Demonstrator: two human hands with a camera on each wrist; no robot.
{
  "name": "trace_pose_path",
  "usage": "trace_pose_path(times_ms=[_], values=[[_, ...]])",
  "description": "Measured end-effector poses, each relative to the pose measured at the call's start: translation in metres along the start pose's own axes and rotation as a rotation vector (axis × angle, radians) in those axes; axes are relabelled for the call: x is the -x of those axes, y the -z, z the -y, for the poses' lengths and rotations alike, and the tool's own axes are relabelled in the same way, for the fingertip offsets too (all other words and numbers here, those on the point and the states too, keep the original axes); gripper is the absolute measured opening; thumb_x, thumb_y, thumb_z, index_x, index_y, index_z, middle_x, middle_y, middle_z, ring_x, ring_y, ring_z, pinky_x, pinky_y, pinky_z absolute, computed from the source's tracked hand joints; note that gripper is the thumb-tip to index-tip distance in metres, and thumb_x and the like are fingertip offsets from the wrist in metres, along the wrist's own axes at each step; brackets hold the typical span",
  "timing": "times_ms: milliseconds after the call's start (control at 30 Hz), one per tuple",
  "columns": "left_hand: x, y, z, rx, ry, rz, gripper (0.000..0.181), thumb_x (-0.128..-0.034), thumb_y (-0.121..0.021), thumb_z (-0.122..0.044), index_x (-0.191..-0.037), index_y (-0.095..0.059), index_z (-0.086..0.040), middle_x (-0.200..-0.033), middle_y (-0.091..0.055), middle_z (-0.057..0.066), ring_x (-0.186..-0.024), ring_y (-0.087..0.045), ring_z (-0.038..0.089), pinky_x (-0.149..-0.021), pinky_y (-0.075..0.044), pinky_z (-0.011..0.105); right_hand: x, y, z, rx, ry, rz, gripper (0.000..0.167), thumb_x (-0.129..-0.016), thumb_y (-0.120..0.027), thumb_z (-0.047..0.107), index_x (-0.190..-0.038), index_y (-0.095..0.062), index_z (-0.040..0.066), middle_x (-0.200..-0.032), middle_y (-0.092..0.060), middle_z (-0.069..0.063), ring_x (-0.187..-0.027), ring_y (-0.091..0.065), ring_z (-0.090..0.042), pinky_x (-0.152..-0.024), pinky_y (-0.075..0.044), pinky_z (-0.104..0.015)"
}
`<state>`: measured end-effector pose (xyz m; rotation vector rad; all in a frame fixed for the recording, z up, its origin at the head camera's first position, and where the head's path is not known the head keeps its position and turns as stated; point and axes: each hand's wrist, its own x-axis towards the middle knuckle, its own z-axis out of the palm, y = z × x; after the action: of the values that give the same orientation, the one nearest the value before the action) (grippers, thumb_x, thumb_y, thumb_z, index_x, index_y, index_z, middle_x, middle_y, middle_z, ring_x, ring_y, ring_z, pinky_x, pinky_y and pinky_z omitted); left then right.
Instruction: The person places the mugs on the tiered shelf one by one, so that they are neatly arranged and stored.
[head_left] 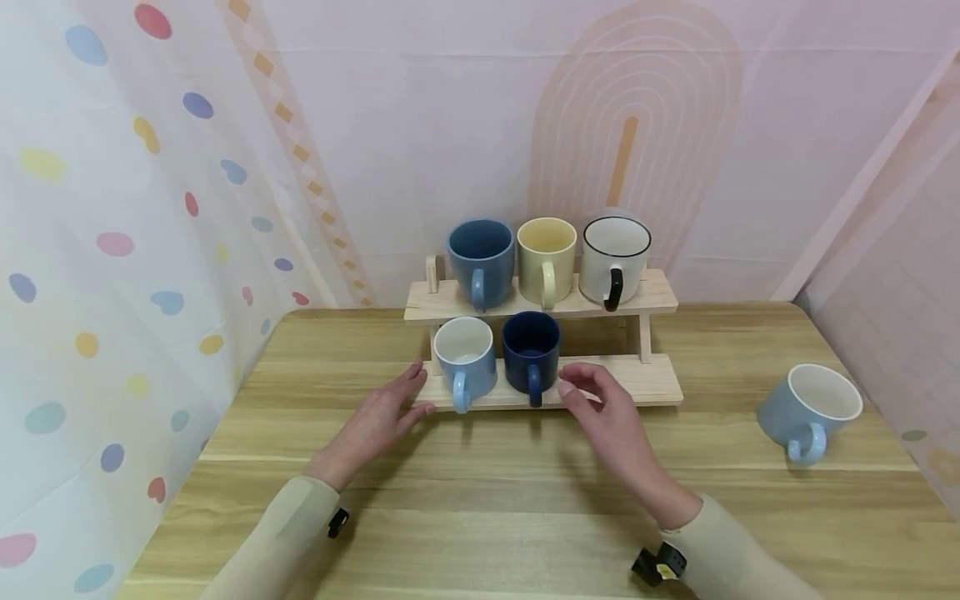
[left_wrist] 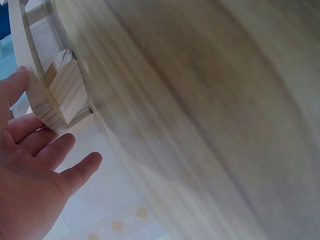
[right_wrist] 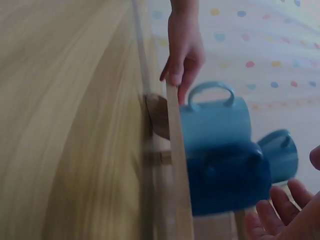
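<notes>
A two-tier wooden rack (head_left: 651, 381) stands on the table. On its lower tier are a light blue mug with a white inside (head_left: 472, 379) and a navy mug (head_left: 521, 367). My left hand (head_left: 375, 421) holds the rack's left end; in the left wrist view, its thumb lies on the front edge and its fingers reach the board's end (left_wrist: 45, 112). My right hand (head_left: 611, 421) is just right of the navy mug, fingers loosely bent, nothing between them. In the right wrist view, its fingertips (right_wrist: 270, 217) appear apart from the navy mug (right_wrist: 227, 182).
The upper tier bears a blue mug (head_left: 483, 258), a yellow mug (head_left: 532, 271) and a white mug with black rim and handle (head_left: 600, 267). Another light blue mug (head_left: 798, 417) stands at the right on the wooden table (head_left: 480, 517). Printed cloth (head_left: 420, 125) hangs behind.
</notes>
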<state>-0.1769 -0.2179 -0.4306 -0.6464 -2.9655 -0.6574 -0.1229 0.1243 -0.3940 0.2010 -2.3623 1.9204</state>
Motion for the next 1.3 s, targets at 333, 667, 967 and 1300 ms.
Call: trace_pose_path(times_ms=[333, 667, 967, 1300], values=[[0.0, -0.001, 0.001, 0.016, -0.013, -0.009, 0.065, -0.101, -0.07, -0.028, -0.15, -0.046, 0.007, -0.161, -0.037, 0.024, -0.141, -0.045, 0.042, -0.113, -0.041, 0.057, 0.02, 0.057, 0.007, 0.172, 0.078, -0.089, 0.03, -0.107, -0.061, 0.03, -0.125, -0.07, 0.008, -0.13, -0.069, -0.004, -0.109, -0.066, -0.011, -0.086, -0.052, -0.017], [0.001, -0.001, 0.003, 0.019, 0.001, -0.006, 0.065, -0.1017, -0.069, -0.029, -0.151, -0.045, 0.005, -0.161, -0.036, 0.023, -0.142, -0.044, 0.042, -0.113, -0.04, 0.057, 0.032, 0.11, 0.008, 0.285, 0.193, -0.214, 0.024, -0.107, -0.06, 0.017, -0.126, -0.07, 0.005, -0.118, -0.07, 0.014, -0.104, -0.062, 0.0, -0.084, -0.048, -0.011], [0.0, -0.003, 0.003, 0.027, -0.004, -0.015, 0.065, -0.1009, -0.07, -0.029, -0.151, -0.046, 0.004, -0.162, -0.036, 0.023, -0.142, -0.045, 0.041, -0.112, -0.041, 0.057, 0.045, 0.158, -0.002, 0.343, 0.207, -0.325, 0.021, -0.104, -0.062, 0.009, -0.121, -0.07, -0.001, -0.111, -0.07, 0.024, -0.098, -0.061, 0.006, -0.081, -0.045, -0.006], [0.0, -0.003, 0.003, 0.032, -0.002, -0.013, 0.065, -0.1013, -0.069, -0.029, -0.152, -0.046, 0.005, -0.162, -0.036, 0.022, -0.142, -0.045, 0.041, -0.113, -0.041, 0.057, 0.064, 0.206, -0.02, 0.378, 0.104, -0.378, 0.019, -0.103, -0.064, 0.011, -0.12, -0.073, 0.011, -0.11, -0.066, 0.033, -0.098, -0.059, 0.013, -0.079, -0.04, -0.002]])
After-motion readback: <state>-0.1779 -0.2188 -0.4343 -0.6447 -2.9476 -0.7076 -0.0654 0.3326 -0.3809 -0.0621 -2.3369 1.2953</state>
